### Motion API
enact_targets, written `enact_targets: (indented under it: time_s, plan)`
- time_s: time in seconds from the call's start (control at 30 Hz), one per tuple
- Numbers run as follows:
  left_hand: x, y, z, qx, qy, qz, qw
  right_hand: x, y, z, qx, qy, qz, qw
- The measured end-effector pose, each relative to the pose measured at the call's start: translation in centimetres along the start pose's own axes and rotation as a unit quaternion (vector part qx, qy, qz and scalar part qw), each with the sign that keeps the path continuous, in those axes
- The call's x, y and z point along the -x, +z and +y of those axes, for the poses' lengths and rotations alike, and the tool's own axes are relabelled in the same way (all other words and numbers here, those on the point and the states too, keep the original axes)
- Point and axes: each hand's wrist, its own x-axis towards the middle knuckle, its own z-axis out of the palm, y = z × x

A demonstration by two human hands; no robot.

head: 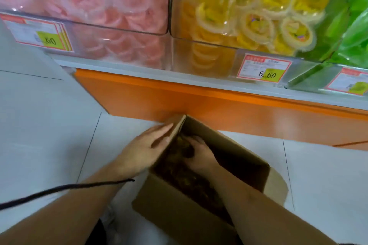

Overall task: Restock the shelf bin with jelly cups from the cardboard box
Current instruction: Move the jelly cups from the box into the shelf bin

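Note:
An open cardboard box (175,211) stands on the floor below the shelf. My left hand (145,149) lies flat with straight fingers against the box's left flap. My right hand (199,153) reaches deep into the box, fingers curled over dim yellowish jelly cups (184,140) at its far end; the grip itself is in shadow. More cups (191,181) lie dark in the box's bottom. Above, a clear shelf bin (201,57) holds many yellow jelly cups (256,24).
A bin of pink jelly cups (111,6) sits left of the yellow one, green packets (354,26) to the right. Price tags (264,69) hang on the bin fronts. An orange shelf base (199,103) runs behind the box. A black cord (65,188) crosses my left forearm.

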Motion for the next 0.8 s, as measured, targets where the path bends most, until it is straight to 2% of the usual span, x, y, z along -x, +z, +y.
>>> enact_targets:
  time_s: [0.17,0.33,0.53,0.67,0.8]
  plan:
    - [-1.4,0.9,-2.1,0.081,-0.006,-0.008,0.997,-2.9,3.8,1.7,-0.041,0.018,0.021,0.999]
    - [-1.8,0.7,-2.9,0.068,0.009,-0.007,0.998,-2.8,5.1,1.7,-0.030,-0.009,0.026,0.999]
    - [-1.0,0.3,-1.5,0.076,0.004,-0.010,0.997,-1.5,2.6,1.4,-0.021,0.035,0.011,0.999]
    - [0.2,-1.0,0.2,0.009,-0.010,-0.007,1.000,1.8,-0.1,-0.1,-0.057,0.024,0.039,0.997]
    - [2.1,-3.0,4.6,-0.091,0.006,0.055,0.994,5.9,-5.0,-4.0,-0.031,-0.048,0.042,0.997]
